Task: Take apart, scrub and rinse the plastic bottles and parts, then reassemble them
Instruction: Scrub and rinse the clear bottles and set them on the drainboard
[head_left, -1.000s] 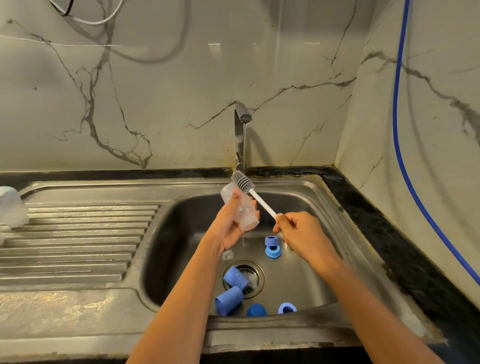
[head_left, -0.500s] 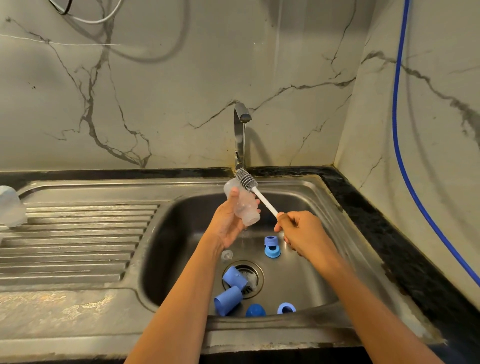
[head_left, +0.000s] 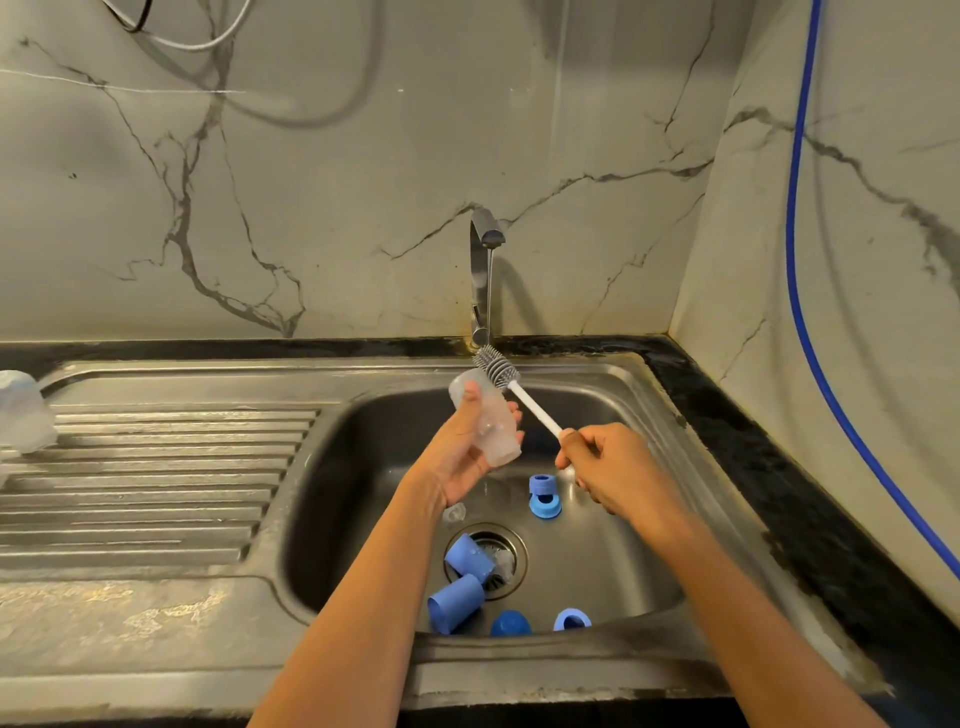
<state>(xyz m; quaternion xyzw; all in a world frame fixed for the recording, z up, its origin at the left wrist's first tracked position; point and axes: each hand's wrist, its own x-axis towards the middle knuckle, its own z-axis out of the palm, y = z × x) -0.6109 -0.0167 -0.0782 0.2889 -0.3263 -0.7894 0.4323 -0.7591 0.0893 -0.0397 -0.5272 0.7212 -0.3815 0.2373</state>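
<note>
1. Clear plastic piece (head_left: 23, 415): far left, standing on the ribbed drainboard (head_left: 156, 478).
2. Left hand (head_left: 452, 457): above the sink (head_left: 649, 395), palm up, fingers and thumb curled round the clear bottle (head_left: 488, 423).
3. Clear bottle: lies across the left palm, thumb on top. Its long axis runs from upper left, away from the person, to lower right. One end juts past the fingertips. Which end is the mouth cannot be told.
4. Bottle brush (head_left: 524, 397): the grey bristle head sits just beside the bottle's far end, under the tap (head_left: 483, 270). Contact cannot be told. The white handle slants down to the right.
5. Right hand (head_left: 618, 473): fingers closed round the handle's lower end, to the right of the bottle.
6. Sink floor: two blue cylinders (head_left: 456, 603) on their sides at the drain (head_left: 501, 556), a blue cap (head_left: 510, 623), a blue ring (head_left: 571, 619), stacked blue collars (head_left: 544, 498).
7. Blue hose (head_left: 795, 260): hangs down the right wall.
</note>
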